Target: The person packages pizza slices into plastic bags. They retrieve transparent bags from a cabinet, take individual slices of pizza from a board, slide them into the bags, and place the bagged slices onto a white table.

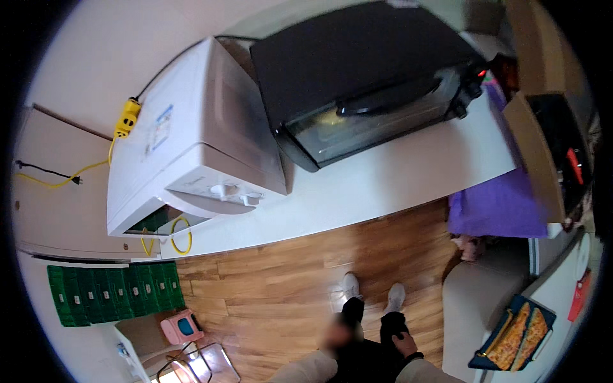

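My left hand [336, 334] is blurred, over the dark trousers on my left; its fingers cannot be made out. Against my right leg rests my right hand [405, 343], a dark band at its wrist and no object visible in it. Ahead, a black toaster oven [354, 52] stands on a white countertop [397, 172]. Its glass door [383, 124] is closed, a red light glows by the knobs, and something yellowish shows inside. To its left stands a white microwave oven [158, 143] with two dials.
A yellow power socket [126, 118] hangs by the microwave. Green stacked crates [117, 292] and a pink container [182, 327] are at left. Rightward are a purple cloth [498, 206], an open cardboard box [531, 143], a grey chair [479, 306] and pizza-like slices [510, 335] on a dark tray [517, 304].
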A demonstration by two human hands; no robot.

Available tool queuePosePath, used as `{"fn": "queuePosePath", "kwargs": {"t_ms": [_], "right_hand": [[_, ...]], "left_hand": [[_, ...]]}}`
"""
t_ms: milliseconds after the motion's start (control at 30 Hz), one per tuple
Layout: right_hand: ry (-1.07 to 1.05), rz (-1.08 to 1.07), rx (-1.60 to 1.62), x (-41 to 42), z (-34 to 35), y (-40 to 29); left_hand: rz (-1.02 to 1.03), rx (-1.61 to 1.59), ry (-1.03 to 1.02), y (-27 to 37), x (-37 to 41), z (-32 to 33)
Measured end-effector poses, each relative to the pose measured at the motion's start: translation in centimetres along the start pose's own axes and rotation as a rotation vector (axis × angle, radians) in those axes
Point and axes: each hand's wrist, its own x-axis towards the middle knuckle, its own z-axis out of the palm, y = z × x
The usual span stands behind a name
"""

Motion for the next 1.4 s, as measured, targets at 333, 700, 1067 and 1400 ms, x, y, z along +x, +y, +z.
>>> {"fn": "queuePosePath", "kwargs": {"t_ms": [333, 700, 1067, 1400], "right_hand": [[0.227, -0.803, -0.033, -4.7, -7.2, -0.8], [0.205, -0.996, 0.271, -21.0, -16.6, -0.2], [-0.089, -0.985, 0.262, -24.2, -13.3, 7.8], [-0.005, -1.006, -0.105, -27.7, -2.9, -5.6]], "left_hand": [[0.348, -0.799, -0.163, -6.0, 3.1, -3.8], [0.302, -0.59, -0.174, 1.0, -11.9, -12.1], [0.641, -0.622, 0.04, 0.5, -17.2, -8.5], [0.304, -1.348, 0.611, -27.5, -28.9, 5.1]]}}
